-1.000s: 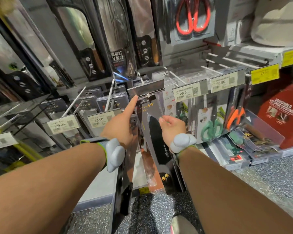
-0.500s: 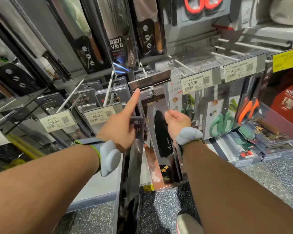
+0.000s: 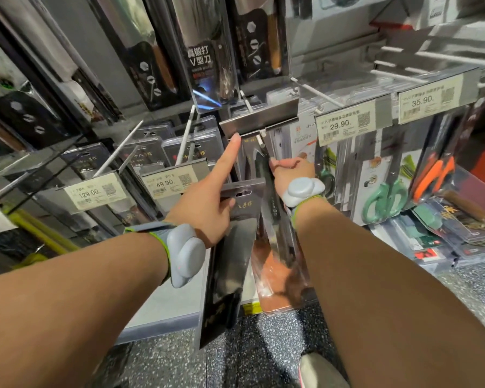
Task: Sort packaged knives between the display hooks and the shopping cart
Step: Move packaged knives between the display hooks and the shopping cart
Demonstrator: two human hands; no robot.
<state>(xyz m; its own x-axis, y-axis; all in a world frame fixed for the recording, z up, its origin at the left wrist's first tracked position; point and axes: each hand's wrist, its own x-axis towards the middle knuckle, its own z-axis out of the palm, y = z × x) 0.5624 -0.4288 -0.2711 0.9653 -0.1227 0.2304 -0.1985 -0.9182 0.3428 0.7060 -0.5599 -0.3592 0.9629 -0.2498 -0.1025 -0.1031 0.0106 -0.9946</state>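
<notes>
Both hands have lifted toward the hook: left hand [image 3: 207, 208] grips a dark packaged knife [image 3: 230, 264] hanging below, forefinger touching the metal label holder [image 3: 259, 119]; right hand [image 3: 290, 170] clutches the hanging knife pack [image 3: 275, 247].

Left hand [image 3: 205, 211] grips dark knife package [image 3: 227, 264] at frame centre, index finger touching blank tag holder [image 3: 259, 119]; right hand [image 3: 290, 170] grasps hanging knife package [image 3: 275, 233].
</notes>
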